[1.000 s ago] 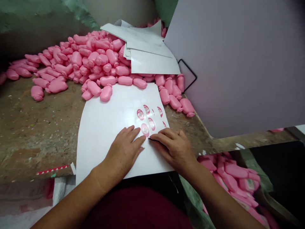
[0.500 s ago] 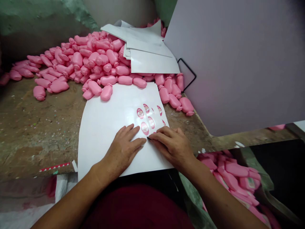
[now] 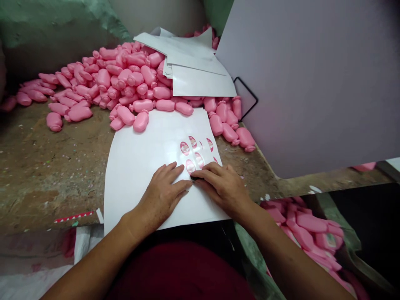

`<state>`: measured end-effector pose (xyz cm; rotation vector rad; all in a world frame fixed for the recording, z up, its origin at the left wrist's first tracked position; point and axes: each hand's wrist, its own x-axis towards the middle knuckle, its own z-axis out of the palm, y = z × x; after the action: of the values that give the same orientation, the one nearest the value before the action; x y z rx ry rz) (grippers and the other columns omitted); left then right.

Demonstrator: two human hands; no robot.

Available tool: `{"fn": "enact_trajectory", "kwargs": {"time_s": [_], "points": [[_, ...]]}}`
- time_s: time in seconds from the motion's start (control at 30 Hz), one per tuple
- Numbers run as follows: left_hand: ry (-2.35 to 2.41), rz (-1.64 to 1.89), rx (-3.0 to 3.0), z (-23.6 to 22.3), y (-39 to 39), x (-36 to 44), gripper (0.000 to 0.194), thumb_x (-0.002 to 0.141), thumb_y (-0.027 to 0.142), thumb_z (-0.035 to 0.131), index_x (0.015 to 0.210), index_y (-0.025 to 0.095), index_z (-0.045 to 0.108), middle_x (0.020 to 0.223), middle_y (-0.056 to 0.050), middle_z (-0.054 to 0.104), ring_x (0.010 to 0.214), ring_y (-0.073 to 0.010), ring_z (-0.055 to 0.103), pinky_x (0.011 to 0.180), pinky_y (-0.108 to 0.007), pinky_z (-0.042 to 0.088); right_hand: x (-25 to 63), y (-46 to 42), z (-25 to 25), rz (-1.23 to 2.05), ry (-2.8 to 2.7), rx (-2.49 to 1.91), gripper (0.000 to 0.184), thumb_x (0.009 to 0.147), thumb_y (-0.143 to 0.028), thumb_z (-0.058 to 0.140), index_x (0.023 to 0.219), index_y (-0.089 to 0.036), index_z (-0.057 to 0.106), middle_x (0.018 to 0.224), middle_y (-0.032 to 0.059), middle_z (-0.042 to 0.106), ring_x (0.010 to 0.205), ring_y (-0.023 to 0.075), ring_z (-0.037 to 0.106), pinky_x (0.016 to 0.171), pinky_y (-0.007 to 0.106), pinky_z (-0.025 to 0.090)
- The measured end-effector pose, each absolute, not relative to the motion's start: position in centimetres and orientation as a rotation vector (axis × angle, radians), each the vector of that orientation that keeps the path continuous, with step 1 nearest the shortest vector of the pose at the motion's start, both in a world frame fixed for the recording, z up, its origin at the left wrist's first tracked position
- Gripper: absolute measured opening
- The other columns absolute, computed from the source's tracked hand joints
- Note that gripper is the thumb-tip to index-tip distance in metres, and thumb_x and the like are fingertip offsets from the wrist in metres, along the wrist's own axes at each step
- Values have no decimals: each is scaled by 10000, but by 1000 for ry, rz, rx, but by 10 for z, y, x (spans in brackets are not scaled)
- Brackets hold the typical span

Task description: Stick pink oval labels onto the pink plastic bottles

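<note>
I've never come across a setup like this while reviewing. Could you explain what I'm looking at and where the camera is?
There is no machine here: these are a person's own bare hands, seen by one camera worn on the head, looking forward and down. The left hand rests spread on a white sheet. The right hand pinches a small dark thing, too hidden to identify, beside pink oval labels. On the worn table beyond lies a heap of pink bottle-shaped pieces, with more white sheets on top. More pink pieces lie below, at the right.
</note>
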<state>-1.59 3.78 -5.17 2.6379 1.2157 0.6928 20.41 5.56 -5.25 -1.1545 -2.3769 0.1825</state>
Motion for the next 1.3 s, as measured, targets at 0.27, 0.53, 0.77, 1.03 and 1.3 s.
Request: {"fn": "enact_trajectory", "kwargs": {"time_s": [0.27,0.53,0.77,1.03,1.3], "points": [[1225,697,2632,-52,38,-16,267,995,265,459,1086,221,706,1284,-124,666,1269,-320,588,1010,-576,517,212,54,-42,345,-2366,-1173,126,977,-239,564,941,-206,680,890,33,708,801,175,649,721,330,369],[1211,771,2641,-53,38,-14,258,990,246,467,1049,196,713,1253,-142,677,1237,-338,610,974,-590,535,211,56,-43,243,-2398,-1128,150,991,-238,553,944,-193,688,881,42,700,771,172,633,683,327,329],[1183,760,2637,-56,39,-16,251,988,242,472,1079,206,703,1275,-146,666,1264,-330,591,990,-595,515,212,58,-48,257,-2390,-1118,133,985,-240,563,940,-192,679,885,42,699,782,177,633,688,329,353],[1182,738,2664,-53,40,-17,242,985,247,482,1068,192,702,1262,-143,677,1239,-334,612,972,-582,539,215,59,-52,379,-2372,-1101,156,989,-237,539,1033,-206,686,932,58,701,844,193,652,728,336,418],[1171,745,2661,-55,40,-18,237,981,252,497,1084,203,704,1278,-146,672,1256,-326,599,981,-584,530,214,58,-51,450,-2325,-1070,147,988,-236,542,995,-201,684,900,54,698,831,185,655,732,323,447]]}}
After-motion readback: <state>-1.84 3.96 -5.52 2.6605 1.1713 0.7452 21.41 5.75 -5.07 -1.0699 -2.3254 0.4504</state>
